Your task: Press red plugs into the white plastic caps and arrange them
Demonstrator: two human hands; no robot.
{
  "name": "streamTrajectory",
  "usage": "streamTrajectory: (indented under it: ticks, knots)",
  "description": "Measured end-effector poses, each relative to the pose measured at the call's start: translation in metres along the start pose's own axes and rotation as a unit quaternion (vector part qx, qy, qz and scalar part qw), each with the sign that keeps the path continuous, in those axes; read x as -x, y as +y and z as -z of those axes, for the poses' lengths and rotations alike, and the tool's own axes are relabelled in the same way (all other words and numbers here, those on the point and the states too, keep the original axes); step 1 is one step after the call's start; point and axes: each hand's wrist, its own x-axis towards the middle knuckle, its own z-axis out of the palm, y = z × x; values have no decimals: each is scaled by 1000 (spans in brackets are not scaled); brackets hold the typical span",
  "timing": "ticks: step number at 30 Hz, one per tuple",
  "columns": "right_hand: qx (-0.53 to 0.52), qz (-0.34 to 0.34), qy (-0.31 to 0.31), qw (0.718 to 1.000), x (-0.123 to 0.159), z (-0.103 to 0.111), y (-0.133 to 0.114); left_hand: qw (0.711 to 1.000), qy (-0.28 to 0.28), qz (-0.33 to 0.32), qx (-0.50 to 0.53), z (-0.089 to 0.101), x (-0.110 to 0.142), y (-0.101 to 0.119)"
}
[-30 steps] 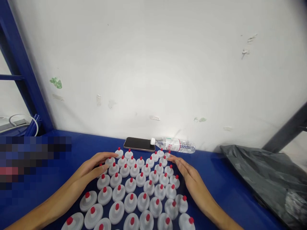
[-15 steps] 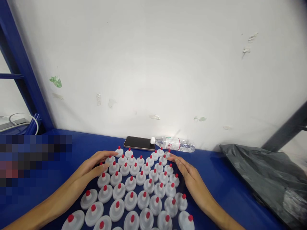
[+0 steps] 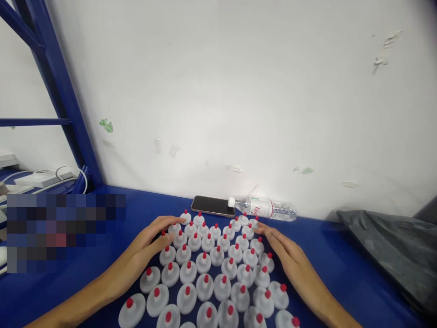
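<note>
Several translucent white round cups (image 3: 205, 288), each topped with a small red tip, stand close together on the blue tabletop (image 3: 136, 200). Along the left edge of this group lies my left hand (image 3: 150, 241), fingers stretched forward and touching the outer cups near the back corner. My right hand (image 3: 282, 243) is at the opposite edge, its extended fingertips against the cups at the back right. Neither hand grips a cup. Some cups are partly hidden behind my fingers, and the nearest ones are cut off by the picture's lower edge.
Behind the cups lie a phone (image 3: 213, 205) and a clear plastic bottle (image 3: 261, 207) on its side, near the white wall (image 3: 218, 91). A dark grey plastic bag (image 3: 385, 246) rests at the right. A blue metal frame (image 3: 64, 91) and white cables (image 3: 73, 175) are at the left.
The view has turned slightly left, so everything sits farther right in the picture. Both hands stay beside the cups, with their fingers still extended.
</note>
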Motion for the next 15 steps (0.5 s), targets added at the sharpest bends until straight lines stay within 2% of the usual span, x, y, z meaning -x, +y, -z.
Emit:
streamTrajectory:
  ticks: [7, 12, 15]
  knots:
    - [10, 8, 2, 1000, 0, -1, 2, 1000, -5, 3, -5, -1, 3, 5]
    - [28, 24, -10, 999, -1, -1, 2, 1000, 6, -10, 3, -2, -2, -5]
    - [36, 22, 13, 999, -1, 1, -3, 1000, 13, -4, -10, -1, -6, -13]
